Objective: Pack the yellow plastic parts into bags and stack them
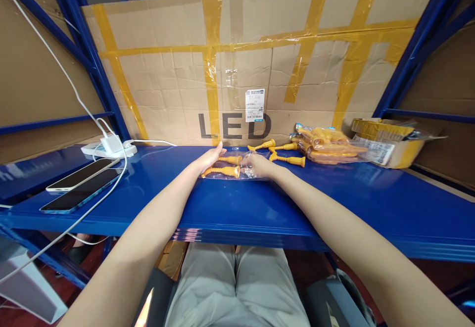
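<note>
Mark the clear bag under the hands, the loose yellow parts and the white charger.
clear bag (237, 172), head view, on its front edge between the hands.
loose yellow parts (287, 159), head view, on one part's shaft.
white charger (110, 144), head view, on its body.

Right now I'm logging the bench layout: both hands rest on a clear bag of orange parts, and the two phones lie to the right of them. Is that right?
Not quite. The head view shows the two phones to the left of the hands, near the white charger. The rest holds: the left hand and right hand rest on the clear bag of orange parts.
</note>
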A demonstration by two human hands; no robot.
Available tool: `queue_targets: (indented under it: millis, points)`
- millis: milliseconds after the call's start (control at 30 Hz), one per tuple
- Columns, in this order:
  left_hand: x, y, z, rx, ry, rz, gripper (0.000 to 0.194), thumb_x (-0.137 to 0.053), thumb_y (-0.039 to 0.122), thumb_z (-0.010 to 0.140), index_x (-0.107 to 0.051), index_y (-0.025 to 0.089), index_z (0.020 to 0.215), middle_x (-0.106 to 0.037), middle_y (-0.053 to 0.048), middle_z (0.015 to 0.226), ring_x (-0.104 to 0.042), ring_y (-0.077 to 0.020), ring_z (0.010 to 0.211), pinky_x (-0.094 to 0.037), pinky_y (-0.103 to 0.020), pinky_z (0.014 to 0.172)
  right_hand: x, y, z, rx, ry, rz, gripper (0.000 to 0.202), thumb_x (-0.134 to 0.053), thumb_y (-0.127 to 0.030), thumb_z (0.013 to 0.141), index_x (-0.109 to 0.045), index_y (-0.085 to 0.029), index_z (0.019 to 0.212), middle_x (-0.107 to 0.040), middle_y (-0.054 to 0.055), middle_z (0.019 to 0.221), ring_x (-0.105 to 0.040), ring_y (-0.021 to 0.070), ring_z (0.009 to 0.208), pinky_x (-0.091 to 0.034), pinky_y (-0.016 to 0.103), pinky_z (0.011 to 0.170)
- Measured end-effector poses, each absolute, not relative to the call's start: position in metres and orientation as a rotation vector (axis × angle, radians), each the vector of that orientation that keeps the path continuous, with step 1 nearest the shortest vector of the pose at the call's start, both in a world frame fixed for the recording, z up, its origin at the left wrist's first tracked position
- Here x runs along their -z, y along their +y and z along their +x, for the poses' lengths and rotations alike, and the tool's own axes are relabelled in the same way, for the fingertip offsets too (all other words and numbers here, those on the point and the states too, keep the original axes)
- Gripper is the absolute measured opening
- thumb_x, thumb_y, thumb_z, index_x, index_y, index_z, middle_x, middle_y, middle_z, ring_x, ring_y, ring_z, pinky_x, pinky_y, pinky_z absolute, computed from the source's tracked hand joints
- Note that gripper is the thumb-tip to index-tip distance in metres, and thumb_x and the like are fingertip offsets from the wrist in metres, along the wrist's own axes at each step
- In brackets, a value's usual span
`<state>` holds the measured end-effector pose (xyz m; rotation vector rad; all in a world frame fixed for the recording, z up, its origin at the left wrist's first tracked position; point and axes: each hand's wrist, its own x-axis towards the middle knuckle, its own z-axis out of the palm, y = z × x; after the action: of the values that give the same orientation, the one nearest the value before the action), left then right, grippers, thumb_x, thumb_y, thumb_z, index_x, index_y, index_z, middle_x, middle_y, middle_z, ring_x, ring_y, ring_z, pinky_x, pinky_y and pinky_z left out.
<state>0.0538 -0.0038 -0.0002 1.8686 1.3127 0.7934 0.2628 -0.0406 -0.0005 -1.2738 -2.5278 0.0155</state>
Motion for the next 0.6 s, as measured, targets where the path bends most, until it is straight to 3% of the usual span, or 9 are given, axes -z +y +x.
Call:
queue_targets:
  millis: [167,367,500,600]
  points:
    - [-0.002,-0.014,0.055,-0.683,1.333,1.836,0.075,-0.020,0.066,0.094,-0.051,0.015,0.141,-0.044,-0.008,0.150,-0.042,-0.0245,0.139,-0.036,-0.033,0.112,-0.005,-0.049,0.263,0.028,-2.565,-1.383,0.022,-0.060,-0.025,0.084,-0.074,-0.019,0.099,-0.072,0.008,0.097,-0.064,0.0220,0.095,-0.044,0.027,0.082]
    - [-0.003,-0.019,0.055,-0.535,1.395,2.058,0.068,-0.021,0.065,0.093,-0.060,0.027,0.134,-0.054,0.002,0.142,-0.040,-0.0262,0.140,-0.033,-0.033,0.113,-0.014,-0.057,0.264,0.125,-2.434,-1.699,0.028,-0.054,-0.029,0.090,-0.073,-0.020,0.110,-0.070,0.011,0.115,-0.065,0.0269,0.106,-0.046,0.032,0.086]
    - [-0.005,-0.014,0.049,-0.379,1.505,2.260,0.069,-0.017,0.058,0.095,-0.043,0.022,0.148,-0.033,-0.001,0.156,-0.025,-0.0227,0.147,-0.017,-0.035,0.120,-0.021,-0.056,0.273,0.183,-2.269,-1.789,0.030,-0.048,-0.025,0.094,-0.073,-0.019,0.108,-0.072,0.011,0.112,-0.066,0.0243,0.106,-0.047,0.030,0.086]
    - [-0.005,-0.010,0.040,-0.303,1.623,2.301,0.070,-0.012,0.055,0.096,-0.033,0.020,0.152,-0.021,-0.003,0.160,-0.016,-0.0217,0.149,-0.011,-0.037,0.121,-0.027,-0.054,0.287,0.294,-2.096,-1.888,0.034,-0.042,-0.024,0.095,-0.073,-0.016,0.106,-0.072,0.014,0.110,-0.066,0.0255,0.106,-0.048,0.031,0.085]
